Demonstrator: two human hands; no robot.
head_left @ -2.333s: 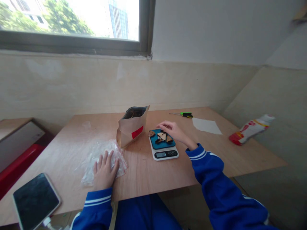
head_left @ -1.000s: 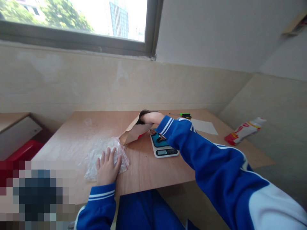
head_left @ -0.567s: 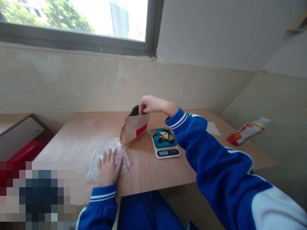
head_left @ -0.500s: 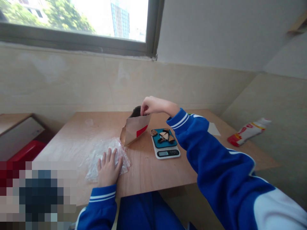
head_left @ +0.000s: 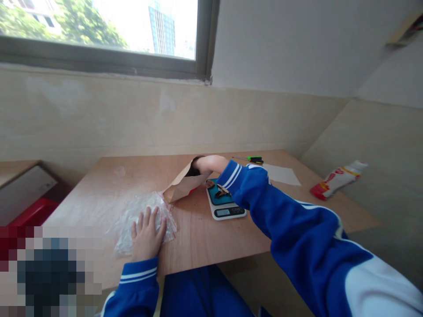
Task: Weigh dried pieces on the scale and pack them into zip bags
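Observation:
My left hand (head_left: 146, 237) lies flat, fingers spread, on a clear plastic zip bag (head_left: 130, 216) near the front of the wooden table (head_left: 205, 233). My right hand (head_left: 206, 164) is pushed into the mouth of a brown paper pouch (head_left: 181, 186) that leans over to the left; its fingers are hidden inside. Just right of the pouch stands a small white kitchen scale (head_left: 228, 209) with a teal top and a few brown and pale pieces on it, partly covered by my blue sleeve.
A green-handled screwdriver (head_left: 253, 159) and a white sheet of paper (head_left: 280, 174) lie at the table's far right. A red and white bottle (head_left: 337, 179) rests off the table's right side. A red box (head_left: 29, 211) sits to the left, below a pixelated patch.
My right hand, which was pinching the pouch's top edge half a second ago, has gone down inside the pouch, and the pouch has tipped over to the left. My left hand has stayed put.

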